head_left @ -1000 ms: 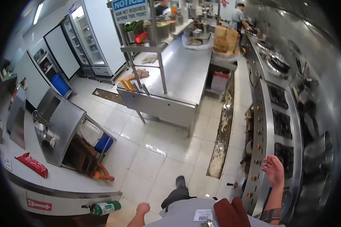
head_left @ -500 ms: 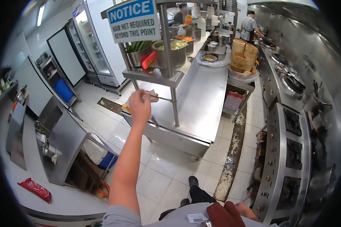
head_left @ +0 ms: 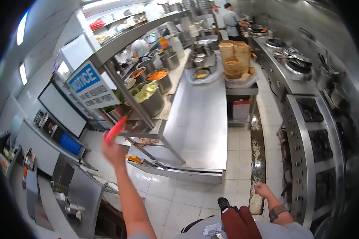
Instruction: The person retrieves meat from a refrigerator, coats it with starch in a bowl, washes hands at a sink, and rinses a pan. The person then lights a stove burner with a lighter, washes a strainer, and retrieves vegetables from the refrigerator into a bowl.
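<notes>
My left hand (head_left: 113,153) is raised at the near left corner of the steel shelf (head_left: 141,128), its fingers closed on the lower end of a bright red handle (head_left: 116,130). The handle's upper end reaches the shelf edge, beside a pot of chopped pale green vegetable (head_left: 151,101); what it belongs to is hidden. Below the shelf, a crumpled brown cloth (head_left: 147,141) lies on the steel table (head_left: 199,119). My right hand (head_left: 262,190) hangs at my right side with its fingers curled, and nothing shows in it.
A notice sign (head_left: 87,85) hangs on the shelf post. An orange-yellow item (head_left: 135,159) sits by the table's left edge. Stacked bamboo steamers (head_left: 235,59) stand further along. On the right runs a stove (head_left: 307,135), beside a dirty floor drain (head_left: 258,155). A person (head_left: 230,20) works at the far stoves.
My left hand has left the crumpled cloth under the shelf and closed on the red handle at the shelf edge. My right hand has come further into view. The view has shifted.
</notes>
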{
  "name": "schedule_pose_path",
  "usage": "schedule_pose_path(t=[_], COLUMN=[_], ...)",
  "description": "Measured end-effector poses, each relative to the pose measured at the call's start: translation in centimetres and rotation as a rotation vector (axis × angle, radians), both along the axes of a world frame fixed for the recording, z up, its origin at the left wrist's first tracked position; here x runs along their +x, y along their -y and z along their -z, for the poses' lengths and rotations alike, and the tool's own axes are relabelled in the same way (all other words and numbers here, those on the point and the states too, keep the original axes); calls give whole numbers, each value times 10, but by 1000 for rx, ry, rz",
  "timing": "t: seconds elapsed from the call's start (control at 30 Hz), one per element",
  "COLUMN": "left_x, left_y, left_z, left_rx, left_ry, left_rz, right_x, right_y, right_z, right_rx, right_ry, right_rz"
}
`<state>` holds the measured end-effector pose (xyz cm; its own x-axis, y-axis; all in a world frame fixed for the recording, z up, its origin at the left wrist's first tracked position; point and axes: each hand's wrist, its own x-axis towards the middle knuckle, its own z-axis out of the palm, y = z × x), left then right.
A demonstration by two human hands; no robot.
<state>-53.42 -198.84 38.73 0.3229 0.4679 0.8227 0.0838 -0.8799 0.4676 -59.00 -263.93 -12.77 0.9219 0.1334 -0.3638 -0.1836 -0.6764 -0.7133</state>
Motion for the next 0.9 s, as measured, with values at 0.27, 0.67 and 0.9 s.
schedule_pose_path(t=[0.27,0.67,0.9], left_x=[-240,-230,-263], left_y=[-77,474,605], left_z=[365,345,454], left_rx=[-1575,-1571,-63], left_ry=[10,-2093,-2158], left_rz=[1049,1737,1723], right_x=[-134,-311,-537], right_y=[-19,-19,146], right_z=[-136,-189,-204], right_rx=[-181,975,-918], right_ry=[42,63,499], right_rz=[83,657,1297])
